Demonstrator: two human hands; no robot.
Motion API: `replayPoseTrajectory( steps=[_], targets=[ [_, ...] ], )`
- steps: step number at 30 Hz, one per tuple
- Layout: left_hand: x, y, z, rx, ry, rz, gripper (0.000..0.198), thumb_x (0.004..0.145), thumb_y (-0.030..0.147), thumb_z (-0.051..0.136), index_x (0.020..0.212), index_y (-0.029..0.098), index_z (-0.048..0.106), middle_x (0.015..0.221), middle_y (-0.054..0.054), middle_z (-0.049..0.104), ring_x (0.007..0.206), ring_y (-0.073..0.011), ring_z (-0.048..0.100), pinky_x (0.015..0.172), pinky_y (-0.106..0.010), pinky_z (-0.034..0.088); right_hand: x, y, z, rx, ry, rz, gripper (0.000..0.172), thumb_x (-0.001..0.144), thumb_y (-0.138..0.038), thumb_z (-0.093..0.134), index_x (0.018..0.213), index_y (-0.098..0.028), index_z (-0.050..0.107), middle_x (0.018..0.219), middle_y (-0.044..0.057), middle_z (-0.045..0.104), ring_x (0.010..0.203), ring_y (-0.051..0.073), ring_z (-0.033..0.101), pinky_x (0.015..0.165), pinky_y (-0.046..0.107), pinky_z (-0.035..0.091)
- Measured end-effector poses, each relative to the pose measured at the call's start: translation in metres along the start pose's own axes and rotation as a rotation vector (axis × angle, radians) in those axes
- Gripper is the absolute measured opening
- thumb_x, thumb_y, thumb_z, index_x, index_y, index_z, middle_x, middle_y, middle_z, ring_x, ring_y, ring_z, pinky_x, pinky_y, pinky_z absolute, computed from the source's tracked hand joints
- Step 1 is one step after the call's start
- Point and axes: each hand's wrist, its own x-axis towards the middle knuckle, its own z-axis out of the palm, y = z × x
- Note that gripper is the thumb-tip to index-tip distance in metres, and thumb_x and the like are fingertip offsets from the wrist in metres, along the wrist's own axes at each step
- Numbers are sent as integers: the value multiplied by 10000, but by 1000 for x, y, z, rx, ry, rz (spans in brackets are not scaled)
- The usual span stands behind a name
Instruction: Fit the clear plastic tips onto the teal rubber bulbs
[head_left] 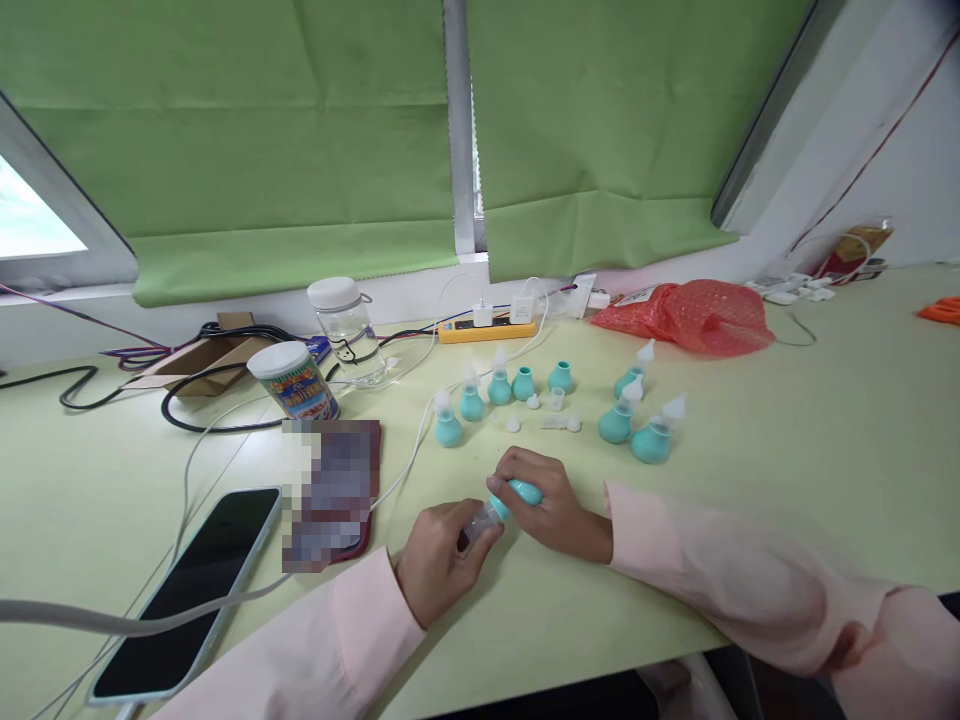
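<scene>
My right hand (538,500) is closed around a teal rubber bulb (527,492) of what looks like a nasal aspirator. Its clear plastic tip (481,521) points down to the left, pinched in my left hand (444,560). Bulb and tip meet in line between the two hands, low over the table. Behind them stand several teal bulbs with clear tips on, among them one bulb (448,428) at the left. Two bulbs, such as this open one (560,376), have no tip. Loose small clear parts lie in front, including a little cup (556,399) and a tube-like piece (555,423).
More tipped bulbs (651,440) stand at the right. On the left are a phone (195,590), a second phone in a red case (367,470), a printed canister (296,385) and a clear bottle (346,335). A power strip (487,330), cables and red bubble wrap (694,315) line the back.
</scene>
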Motion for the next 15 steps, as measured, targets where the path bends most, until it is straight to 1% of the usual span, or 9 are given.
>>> replayPoseTrajectory(
  steps=[2,5,8,11,13,15],
  targets=[
    [-1,-4,3,117,76,94,202,785,263,425,665,134,524,478,18,443,418,-92,392,428,-210,295,1,-2,0,-4,-32,66,215,794,-248,437,613,-156,510,582,3,476,546,88,444,531,218,372],
    [-1,-9,4,290,178,240,173,797,230,405,706,136,517,511,-7,495,459,-123,452,440,-226,337,4,-4,-2,-21,-125,143,260,804,-290,420,602,-155,514,570,-1,507,553,89,450,549,217,368],
    [0,-11,5,454,233,331,203,819,213,369,706,130,515,538,-28,519,497,-147,478,452,-248,369,8,-5,-6,-32,-241,209,311,810,-335,402,581,-152,505,539,-17,480,546,83,434,547,209,356],
    [0,-8,4,630,254,409,205,826,178,356,750,98,529,545,-36,515,490,-154,472,449,-268,373,9,-4,-9,7,-328,339,380,809,-408,375,548,-149,472,491,-36,391,462,60,398,455,187,327],
    [-1,-4,3,753,272,457,177,812,136,372,807,64,534,546,-37,509,477,-157,464,437,-277,361,9,-3,-10,69,-401,488,423,799,-483,342,570,-151,469,458,-48,352,367,47,368,363,176,293],
    [-3,0,2,855,285,475,173,793,83,378,856,31,530,542,-39,501,470,-161,459,433,-284,351,9,-1,-10,118,-470,627,460,774,-556,321,620,-154,486,409,-59,334,294,48,343,288,172,254]
  ],
)
